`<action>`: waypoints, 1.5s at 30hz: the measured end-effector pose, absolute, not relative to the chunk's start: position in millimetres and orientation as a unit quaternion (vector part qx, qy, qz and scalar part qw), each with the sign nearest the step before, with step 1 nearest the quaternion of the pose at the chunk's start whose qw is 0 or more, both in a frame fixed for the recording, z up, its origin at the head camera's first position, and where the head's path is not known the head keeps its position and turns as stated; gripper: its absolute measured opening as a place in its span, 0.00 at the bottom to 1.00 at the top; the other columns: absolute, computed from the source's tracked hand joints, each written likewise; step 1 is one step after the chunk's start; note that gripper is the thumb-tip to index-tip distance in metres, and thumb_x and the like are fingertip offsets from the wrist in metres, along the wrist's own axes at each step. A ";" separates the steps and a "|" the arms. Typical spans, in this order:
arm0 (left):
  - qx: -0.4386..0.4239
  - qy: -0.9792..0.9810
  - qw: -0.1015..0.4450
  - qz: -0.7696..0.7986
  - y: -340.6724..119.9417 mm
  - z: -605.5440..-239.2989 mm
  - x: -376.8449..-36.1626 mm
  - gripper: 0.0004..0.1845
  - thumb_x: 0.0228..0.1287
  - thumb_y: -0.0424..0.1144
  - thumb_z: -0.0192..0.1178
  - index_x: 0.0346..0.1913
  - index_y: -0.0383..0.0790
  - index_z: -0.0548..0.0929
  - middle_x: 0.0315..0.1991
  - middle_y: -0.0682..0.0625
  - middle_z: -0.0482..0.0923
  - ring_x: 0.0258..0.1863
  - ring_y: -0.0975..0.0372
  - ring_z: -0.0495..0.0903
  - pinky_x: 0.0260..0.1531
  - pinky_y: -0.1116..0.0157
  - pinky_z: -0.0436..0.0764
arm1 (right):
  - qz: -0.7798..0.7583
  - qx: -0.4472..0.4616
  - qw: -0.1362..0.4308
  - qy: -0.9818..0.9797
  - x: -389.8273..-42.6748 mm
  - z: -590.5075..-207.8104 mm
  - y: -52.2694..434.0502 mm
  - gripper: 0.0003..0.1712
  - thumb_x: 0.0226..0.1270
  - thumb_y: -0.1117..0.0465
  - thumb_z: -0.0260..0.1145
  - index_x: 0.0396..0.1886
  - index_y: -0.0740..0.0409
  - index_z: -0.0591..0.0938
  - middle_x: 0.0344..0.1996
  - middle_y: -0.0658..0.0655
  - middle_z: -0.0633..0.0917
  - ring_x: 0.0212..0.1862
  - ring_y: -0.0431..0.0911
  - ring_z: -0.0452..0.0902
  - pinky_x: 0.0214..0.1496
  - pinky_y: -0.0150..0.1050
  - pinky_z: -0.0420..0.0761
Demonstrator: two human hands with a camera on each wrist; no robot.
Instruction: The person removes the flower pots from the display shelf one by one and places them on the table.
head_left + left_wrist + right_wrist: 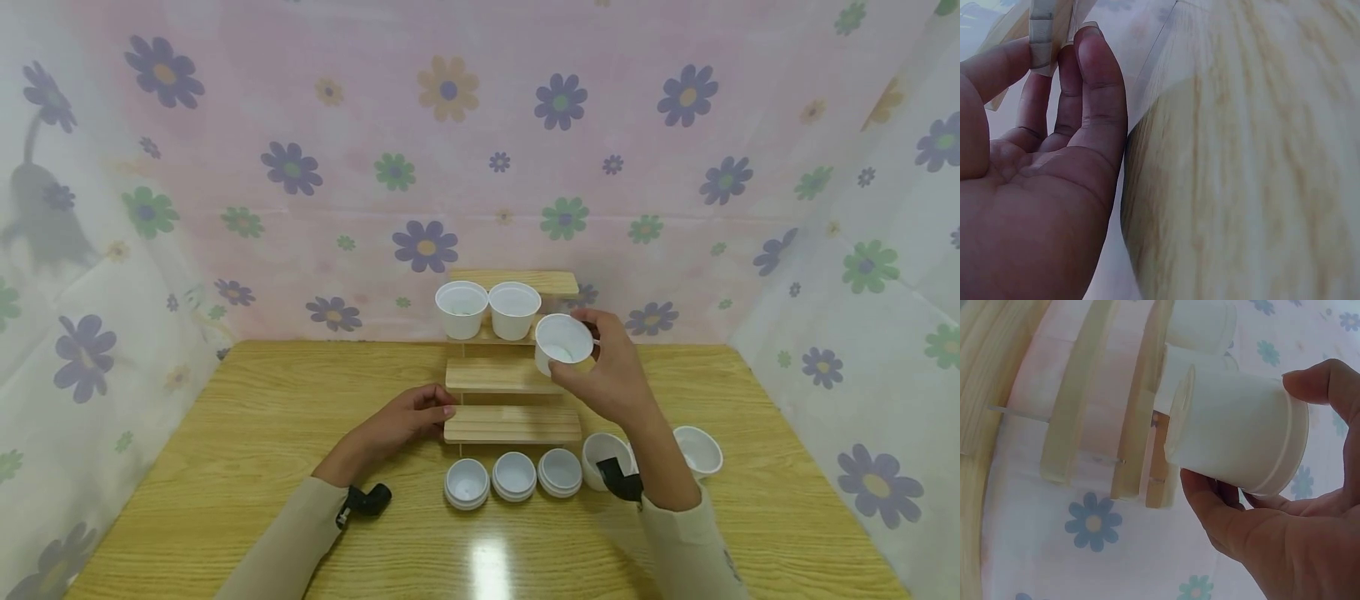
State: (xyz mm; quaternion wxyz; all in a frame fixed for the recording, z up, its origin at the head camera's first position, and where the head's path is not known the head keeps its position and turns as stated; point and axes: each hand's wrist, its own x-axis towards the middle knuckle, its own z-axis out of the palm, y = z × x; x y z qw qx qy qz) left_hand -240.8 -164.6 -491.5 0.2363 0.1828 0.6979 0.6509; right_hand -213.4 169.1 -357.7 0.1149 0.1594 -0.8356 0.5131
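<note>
Right hand [611,375] wrapped round a small white plastic cup [563,342], up in the air just beside the top step of the little wooden step rack [512,423]. Two more white cups [487,308] standing on that top step. Left hand [408,417] touching the rack's bottom step at its left end, fingers gently bent, holding nothing. Three white round lids [513,477] in a row on the yellow wooden table [225,433].

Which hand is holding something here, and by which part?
The right hand grips a white cup by its side wall near the base. The left hand touches the wooden rack at its lowest step's end.
</note>
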 end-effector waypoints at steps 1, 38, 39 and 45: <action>0.182 0.699 0.236 0.650 -164.7 -491.5 -240.9 0.11 0.82 0.40 0.58 0.55 0.34 0.79 0.58 0.44 0.76 0.46 0.55 0.77 0.50 0.59 0.85 | 0.511 0.162 0.112 -0.837 -212.5 -358.3 169.0 0.43 0.58 0.68 0.78 0.71 0.71 0.69 0.63 0.67 0.74 0.60 0.58 0.73 0.65 0.58 0.78; 0.174 0.696 0.238 0.655 -163.5 -490.8 -240.3 0.15 0.81 0.42 0.60 0.58 0.33 0.79 0.57 0.41 0.79 0.53 0.52 0.83 0.52 0.57 0.85 | 0.441 0.235 0.035 -0.865 -183.9 -359.3 151.1 0.44 0.47 0.56 0.91 0.60 0.57 0.75 0.54 0.52 0.83 0.57 0.48 0.82 0.62 0.48 0.84; 0.174 0.695 0.238 0.656 -163.6 -490.9 -240.2 0.15 0.81 0.42 0.60 0.58 0.33 0.79 0.57 0.41 0.80 0.53 0.52 0.83 0.52 0.57 0.85 | 0.440 0.239 0.034 -0.865 -183.3 -359.2 150.4 0.44 0.47 0.56 0.91 0.60 0.57 0.75 0.53 0.52 0.83 0.57 0.47 0.82 0.62 0.48 0.84; 0.175 0.693 0.239 0.657 -163.7 -491.7 -240.1 0.15 0.81 0.41 0.60 0.58 0.33 0.78 0.56 0.41 0.80 0.52 0.52 0.83 0.53 0.57 0.85 | 0.439 0.262 0.022 -0.859 -179.8 -360.5 145.9 0.44 0.48 0.55 0.91 0.60 0.58 0.75 0.53 0.53 0.82 0.55 0.48 0.81 0.61 0.48 0.85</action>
